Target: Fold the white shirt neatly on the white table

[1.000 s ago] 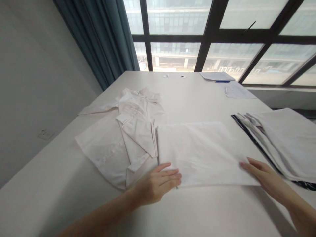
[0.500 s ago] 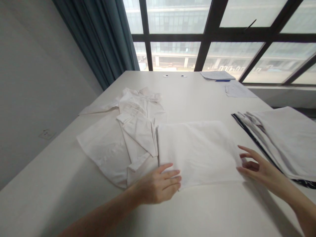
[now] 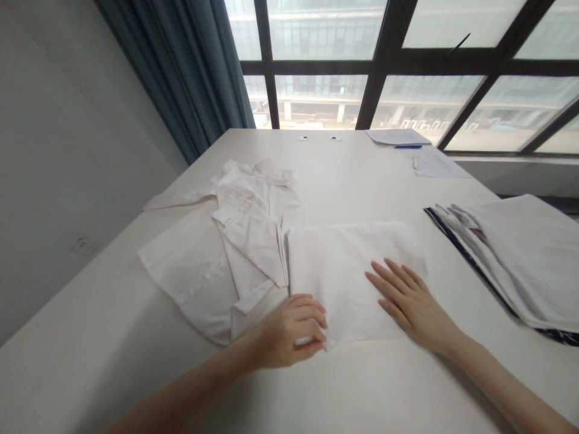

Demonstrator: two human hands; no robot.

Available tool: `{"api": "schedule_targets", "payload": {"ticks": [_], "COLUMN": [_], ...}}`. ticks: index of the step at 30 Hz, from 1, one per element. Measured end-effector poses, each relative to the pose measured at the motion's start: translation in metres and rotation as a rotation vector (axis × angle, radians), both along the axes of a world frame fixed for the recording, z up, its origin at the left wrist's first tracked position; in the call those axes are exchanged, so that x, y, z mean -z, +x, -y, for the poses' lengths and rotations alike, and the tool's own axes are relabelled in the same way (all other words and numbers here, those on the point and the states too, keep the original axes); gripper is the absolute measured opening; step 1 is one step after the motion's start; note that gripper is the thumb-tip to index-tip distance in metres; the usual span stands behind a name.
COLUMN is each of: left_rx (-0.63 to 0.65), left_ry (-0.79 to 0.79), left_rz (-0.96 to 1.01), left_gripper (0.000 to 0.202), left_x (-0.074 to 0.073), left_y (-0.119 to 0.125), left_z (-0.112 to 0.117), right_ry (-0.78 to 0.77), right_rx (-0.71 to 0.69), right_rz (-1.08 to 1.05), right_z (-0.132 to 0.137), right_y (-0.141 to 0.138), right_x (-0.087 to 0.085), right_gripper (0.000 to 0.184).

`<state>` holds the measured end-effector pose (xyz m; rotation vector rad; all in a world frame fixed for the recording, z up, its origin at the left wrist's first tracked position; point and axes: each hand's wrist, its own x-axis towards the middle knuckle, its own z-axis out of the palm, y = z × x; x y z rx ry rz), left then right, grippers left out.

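A folded white cloth (image 3: 348,265) lies flat in front of me, roughly rectangular, with layered edges on its left side. My left hand (image 3: 294,331) is at its near left corner, fingers curled and pinched together on the edge. On the right part of the same cloth, my right hand (image 3: 414,307) lies palm down with the fingers stretched out. Touching or close to the cloth's left edge is a crumpled white shirt (image 3: 194,271), its collar toward the window and a sleeve laid across it.
To the right, a stack of folded white cloths (image 3: 529,259) rests on the white table (image 3: 353,187) above a black-edged piece. Papers (image 3: 398,138) and a blue pen (image 3: 408,146) lie at the far right. A wall (image 3: 54,169) and curtain (image 3: 194,78) border the left.
My right hand has moved left from the cloth's right edge and now lies flat on top of it. The left hand's fingers have curled in at the near corner.
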<state>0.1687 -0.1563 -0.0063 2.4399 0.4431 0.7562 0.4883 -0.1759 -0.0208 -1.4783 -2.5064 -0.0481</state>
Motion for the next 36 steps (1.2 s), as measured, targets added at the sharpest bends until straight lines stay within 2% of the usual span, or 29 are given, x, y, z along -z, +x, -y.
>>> {"api": "schedule_targets", "payload": {"ticks": [5, 9, 12, 16, 19, 21, 23, 25, 27, 29, 33, 36], "left_rx": [-0.025, -0.004, -0.054, -0.181, -0.333, -0.413, -0.407, -0.345, -0.286, -0.291, -0.390, -0.378], "left_ry": [-0.053, -0.053, 0.003, 0.121, 0.134, 0.119, 0.054, -0.031, -0.112, -0.167, -0.248, -0.305], "left_rz": [-0.081, -0.145, -0.177, -0.153, -0.122, -0.171, -0.214, -0.222, -0.207, -0.178, -0.178, -0.230], "left_gripper": [0.012, 0.011, 0.010, 0.018, 0.037, 0.049, 0.053, 0.054, 0.053, 0.051, 0.042, 0.036], "left_x": [-0.009, -0.022, -0.029, -0.033, -0.033, -0.030, -0.024, -0.016, -0.008, -0.004, -0.008, -0.016], "left_y": [-0.004, -0.010, -0.010, -0.008, -0.009, -0.012, -0.015, -0.015, -0.014, -0.011, -0.010, -0.015], "left_z": [0.002, 0.000, -0.010, -0.051, -0.099, -0.129, -0.151, -0.162, -0.165, -0.163, -0.160, -0.162], "right_ry": [0.000, 0.006, -0.018, -0.095, -0.056, -0.001, 0.025, 0.017, -0.005, -0.016, -0.035, -0.054], "right_rx": [-0.020, -0.019, -0.022, 0.018, 0.058, 0.057, 0.052, 0.046, 0.043, 0.045, 0.017, -0.039], "right_rz": [0.119, 0.125, 0.093, 0.016, -0.057, -0.093, -0.111, -0.111, -0.094, -0.068, -0.021, 0.009], "right_z": [0.011, 0.027, 0.033, 0.014, -0.019, -0.044, -0.065, -0.080, -0.086, -0.086, -0.079, -0.074], "right_y": [-0.005, -0.011, -0.013, -0.012, -0.015, -0.020, -0.028, -0.037, -0.045, -0.051, -0.052, -0.053], "right_x": [0.005, 0.004, -0.002, -0.024, -0.039, -0.044, -0.041, -0.032, -0.021, -0.009, 0.001, -0.001], "right_gripper": [0.064, 0.068, 0.065, 0.041, 0.036, 0.035, 0.036, 0.039, 0.045, 0.051, 0.055, 0.056]}}
